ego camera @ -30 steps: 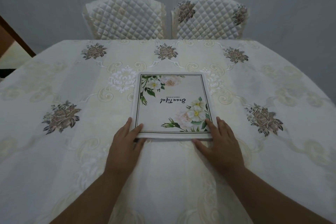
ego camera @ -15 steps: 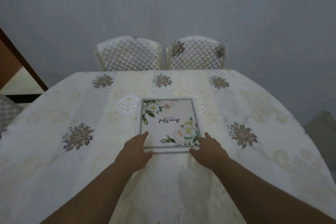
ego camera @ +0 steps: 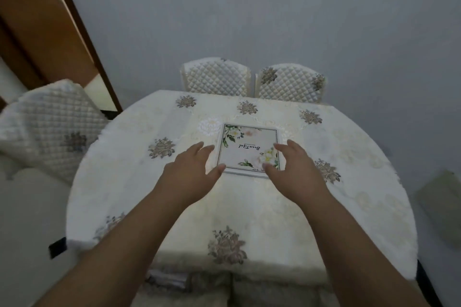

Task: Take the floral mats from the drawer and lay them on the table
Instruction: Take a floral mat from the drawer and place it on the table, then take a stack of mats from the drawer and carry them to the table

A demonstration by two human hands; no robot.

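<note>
View: a head camera looks forward and down over a table, with two bare forearms reaching in from the bottom of the frame.
Table: fills the middle of the frame, covered with a cream cloth printed with grey-brown flowers.
Floral mats: a square stack lies flat on the cloth just above the frame's centre; the top one is white with a thin dark border, green leaves and pale blooms in two corners, and a line of script in the middle that reads upside down from here.
Left hand: fingers spread and fairly straight, gripping nothing; its thumb tip is at the stack's near left corner, though contact cannot be told.
Right hand: fingers spread and relaxed, gripping nothing; it overlaps the stack's near right corner, and whether it touches is unclear.
Chairs: two quilted cream backs stand side by side beyond the table, against a grey wall.
Third chair: a quilted one at the left of the frame.
Door: brown wood, upper left.
</note>
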